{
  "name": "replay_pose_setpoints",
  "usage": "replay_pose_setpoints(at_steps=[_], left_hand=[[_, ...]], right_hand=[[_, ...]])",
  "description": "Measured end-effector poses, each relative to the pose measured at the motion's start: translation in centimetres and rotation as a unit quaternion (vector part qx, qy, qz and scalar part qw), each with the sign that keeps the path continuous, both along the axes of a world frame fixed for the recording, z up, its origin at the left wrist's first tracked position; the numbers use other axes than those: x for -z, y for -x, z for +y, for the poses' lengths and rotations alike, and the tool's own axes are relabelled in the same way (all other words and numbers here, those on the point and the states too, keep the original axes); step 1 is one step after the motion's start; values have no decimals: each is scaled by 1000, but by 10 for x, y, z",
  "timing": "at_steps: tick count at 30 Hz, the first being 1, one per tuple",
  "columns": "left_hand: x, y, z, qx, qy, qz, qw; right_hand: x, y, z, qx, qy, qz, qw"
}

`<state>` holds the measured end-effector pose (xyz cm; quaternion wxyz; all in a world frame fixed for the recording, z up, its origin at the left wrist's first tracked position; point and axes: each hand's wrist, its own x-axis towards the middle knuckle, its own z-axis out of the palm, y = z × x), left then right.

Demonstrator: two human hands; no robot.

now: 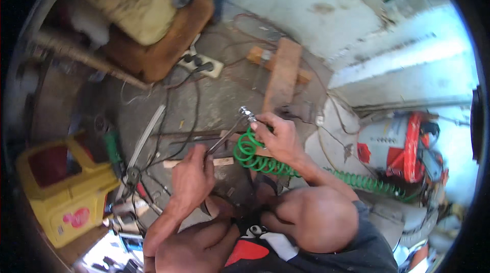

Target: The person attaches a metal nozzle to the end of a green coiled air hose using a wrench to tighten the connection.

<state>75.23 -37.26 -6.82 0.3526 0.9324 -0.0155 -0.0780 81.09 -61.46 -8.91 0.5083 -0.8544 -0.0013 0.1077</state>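
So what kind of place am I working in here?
Most likely a small repair workshop or garage floor. The left hand grips pliers, the right hand holds a green coiled air hose, and an orange and white machine sits nearby.

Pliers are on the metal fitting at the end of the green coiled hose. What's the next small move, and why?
Probably squeeze and turn the pliers a little while holding the hose steady. The left hand grips the handles, their tip meets the metal fitting, and the right hand clasps the green coiled hose just behind it. Whether the tip has bitten is unclear.
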Motion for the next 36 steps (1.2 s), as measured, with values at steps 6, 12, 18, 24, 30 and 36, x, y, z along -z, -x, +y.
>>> replay_pose_setpoints(at_steps=[6,12,18,24,30,36], left_hand=[[-27,-62,-17,121,42,119,985],[-3,-119,-76,175,189,234,938],[37,-155,-168,107,248,257,928],[32,-157,-237,38,322,279,904],[68,-175,-242,138,283,334,888],[45,-178,-255,65,290,344,891]], right_hand=[[7,48,-51,243,-132,8,961],[40,73,-101,397,-154,-81,901],[48,44,-103,346,103,-188,913],[43,29,-120,307,135,-228,914],[35,22,-123,219,199,-225,928],[19,26,-127,162,248,-205,933]])
